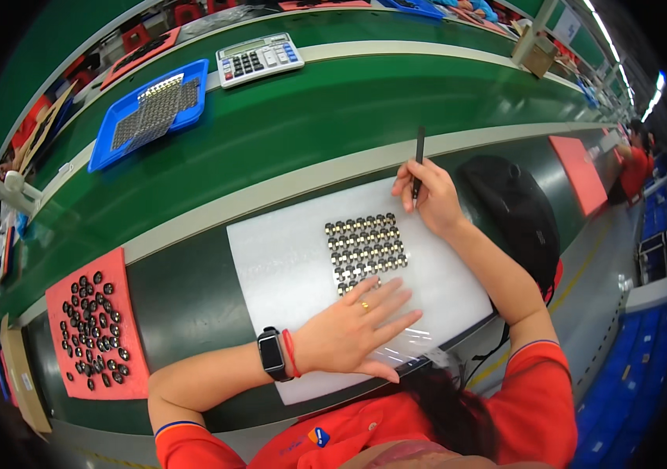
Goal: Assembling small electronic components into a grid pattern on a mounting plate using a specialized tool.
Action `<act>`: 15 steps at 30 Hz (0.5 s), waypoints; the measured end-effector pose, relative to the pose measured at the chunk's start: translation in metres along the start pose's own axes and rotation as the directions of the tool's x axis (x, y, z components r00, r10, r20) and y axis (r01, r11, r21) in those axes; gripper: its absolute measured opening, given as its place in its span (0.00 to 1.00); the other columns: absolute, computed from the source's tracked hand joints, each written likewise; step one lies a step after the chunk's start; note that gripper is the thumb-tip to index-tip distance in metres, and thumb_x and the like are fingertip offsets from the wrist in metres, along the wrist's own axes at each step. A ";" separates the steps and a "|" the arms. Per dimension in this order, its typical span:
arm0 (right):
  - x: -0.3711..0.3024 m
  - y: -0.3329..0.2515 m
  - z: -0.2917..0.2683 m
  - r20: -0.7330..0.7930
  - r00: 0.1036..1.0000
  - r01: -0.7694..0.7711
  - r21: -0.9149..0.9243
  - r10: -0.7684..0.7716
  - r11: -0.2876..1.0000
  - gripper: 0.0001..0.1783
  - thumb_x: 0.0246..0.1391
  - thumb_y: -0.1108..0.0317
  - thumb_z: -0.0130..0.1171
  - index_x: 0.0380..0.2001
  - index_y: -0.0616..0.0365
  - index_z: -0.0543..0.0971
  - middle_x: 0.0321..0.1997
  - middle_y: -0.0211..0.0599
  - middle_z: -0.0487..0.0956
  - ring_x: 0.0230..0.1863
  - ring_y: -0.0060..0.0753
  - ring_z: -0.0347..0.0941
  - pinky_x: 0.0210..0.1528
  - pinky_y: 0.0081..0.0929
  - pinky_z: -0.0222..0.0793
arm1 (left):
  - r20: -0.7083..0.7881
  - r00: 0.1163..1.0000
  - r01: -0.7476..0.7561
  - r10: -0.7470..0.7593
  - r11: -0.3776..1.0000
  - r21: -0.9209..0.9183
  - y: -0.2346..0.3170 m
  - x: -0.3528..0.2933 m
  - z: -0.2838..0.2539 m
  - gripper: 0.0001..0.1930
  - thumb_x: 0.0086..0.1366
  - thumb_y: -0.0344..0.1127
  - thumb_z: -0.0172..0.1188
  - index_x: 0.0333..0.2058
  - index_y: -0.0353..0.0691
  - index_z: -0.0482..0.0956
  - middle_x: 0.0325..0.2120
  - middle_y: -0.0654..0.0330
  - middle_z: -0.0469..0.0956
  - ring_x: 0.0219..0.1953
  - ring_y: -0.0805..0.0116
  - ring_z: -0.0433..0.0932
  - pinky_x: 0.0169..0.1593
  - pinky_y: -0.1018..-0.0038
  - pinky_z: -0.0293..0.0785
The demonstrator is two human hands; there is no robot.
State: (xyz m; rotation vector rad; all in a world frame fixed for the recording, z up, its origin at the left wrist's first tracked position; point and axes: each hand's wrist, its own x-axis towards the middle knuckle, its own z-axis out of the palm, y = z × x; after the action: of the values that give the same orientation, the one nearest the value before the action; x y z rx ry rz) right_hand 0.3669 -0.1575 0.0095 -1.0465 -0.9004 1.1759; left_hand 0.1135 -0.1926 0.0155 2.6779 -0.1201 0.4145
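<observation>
My left hand [353,327] lies palm down, fingers spread, over the near part of a white foam sheet [279,258]. Its fingertips reach the nearest row of small black-and-gold metal parts [366,244], which sit in several neat rows on the sheet. Some of that row is hidden beneath the fingers. Clear plastic film [419,338] shines beside this hand. At the sheet's far right corner, my right hand [431,191] is closed around a slim black pen-shaped tool [419,148], held upright; its exact kind is unclear.
To the left, a red foam mat [132,344] carries many loose round black parts [93,332]. Beyond the ledge are a blue tray [103,152] with a grid of metal parts and a calculator [259,59]. A black bag [513,215] sits right of my right forearm.
</observation>
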 end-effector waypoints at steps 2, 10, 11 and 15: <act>0.000 -0.001 0.000 0.008 1.000 0.013 -0.003 -0.013 1.000 0.14 0.62 0.62 0.43 0.32 0.62 0.71 0.25 0.44 0.77 0.16 0.25 0.68 0.20 0.18 0.63 | 0.028 0.998 -0.061 0.062 0.998 -0.022 0.000 0.002 -0.005 0.44 0.55 0.70 0.45 0.60 0.41 0.58 0.59 0.47 0.59 0.64 0.51 0.53 0.64 0.54 0.46; 0.000 -0.001 -0.001 0.028 0.999 0.029 0.033 -0.030 0.999 0.14 0.62 0.62 0.42 0.32 0.62 0.71 0.25 0.43 0.77 0.17 0.25 0.68 0.21 0.17 0.63 | 0.128 0.988 -0.085 0.083 0.996 0.009 -0.003 -0.002 0.004 0.43 0.57 0.70 0.42 0.62 0.44 0.55 0.63 0.52 0.52 0.67 0.55 0.47 0.65 0.52 0.39; 0.000 -0.002 -0.001 0.011 0.999 0.032 0.044 -0.032 0.999 0.14 0.62 0.61 0.42 0.32 0.62 0.71 0.25 0.43 0.76 0.17 0.25 0.68 0.21 0.17 0.63 | 0.116 0.992 -0.058 0.058 0.998 -0.001 -0.002 -0.002 0.006 0.42 0.58 0.69 0.42 0.62 0.45 0.55 0.63 0.53 0.52 0.67 0.55 0.47 0.65 0.52 0.39; -0.003 0.000 -0.002 -0.034 0.999 0.043 0.054 -0.041 0.998 0.14 0.62 0.61 0.43 0.32 0.61 0.71 0.25 0.43 0.76 0.17 0.25 0.68 0.21 0.17 0.63 | 0.096 0.995 -0.010 0.010 1.000 -0.001 0.002 0.002 0.008 0.41 0.58 0.69 0.41 0.63 0.47 0.55 0.64 0.55 0.51 0.67 0.57 0.47 0.66 0.53 0.40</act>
State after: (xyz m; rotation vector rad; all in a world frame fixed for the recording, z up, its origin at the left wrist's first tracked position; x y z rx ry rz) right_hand 0.3684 -0.1611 0.0090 -0.9952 -0.8558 1.1395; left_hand 0.1170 -0.1973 0.0099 2.6975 -0.1617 0.2892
